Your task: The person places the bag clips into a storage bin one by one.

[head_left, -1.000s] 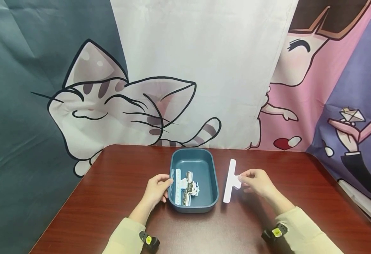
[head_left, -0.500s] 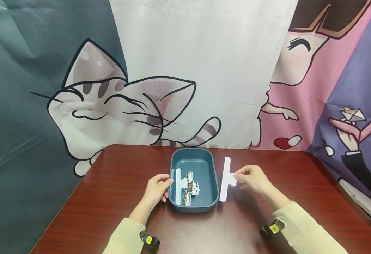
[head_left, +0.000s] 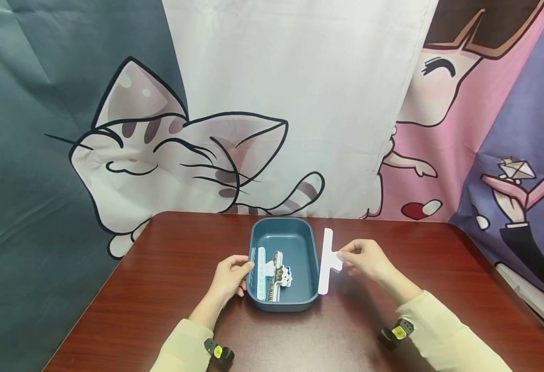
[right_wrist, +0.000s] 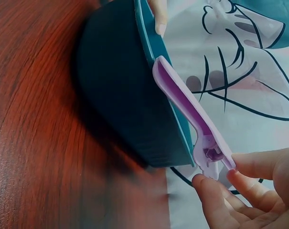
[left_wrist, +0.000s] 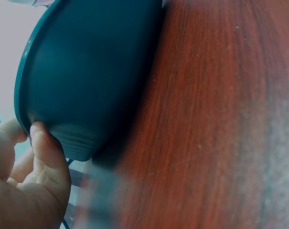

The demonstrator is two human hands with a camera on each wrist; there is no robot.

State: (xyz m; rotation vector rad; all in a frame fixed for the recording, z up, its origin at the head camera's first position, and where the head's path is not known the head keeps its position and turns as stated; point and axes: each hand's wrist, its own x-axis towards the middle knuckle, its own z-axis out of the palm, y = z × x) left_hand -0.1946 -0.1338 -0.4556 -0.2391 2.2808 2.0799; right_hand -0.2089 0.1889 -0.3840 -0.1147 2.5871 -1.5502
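Note:
My left hand [head_left: 229,278] pinches the left rim of a teal rectangular bin [head_left: 302,253], thumb over the edge and fingers outside, as the left wrist view also shows. In my right hand [head_left: 368,261] a pale lilac bag clip [head_left: 325,266] is pinched by its short handle. Its long bar overlaps the bin's right rim in the head view. The right wrist view shows the clip [right_wrist: 194,107] from the side, its bar's end close over the rim. Inside the bin, at the left, lie a light blue clip [head_left: 261,274] and a patterned clip with cartoon animals [head_left: 278,278].
The bin stands on a dark red-brown wooden table [head_left: 169,263]. Behind the table hangs a printed cloth [head_left: 346,103] with a cartoon cat and figure. Each wrist wears a small black camera on a strap.
My right hand has moved left with the lilac clip, from beside the bin to over its right rim. The left hand and the bin have stayed put.

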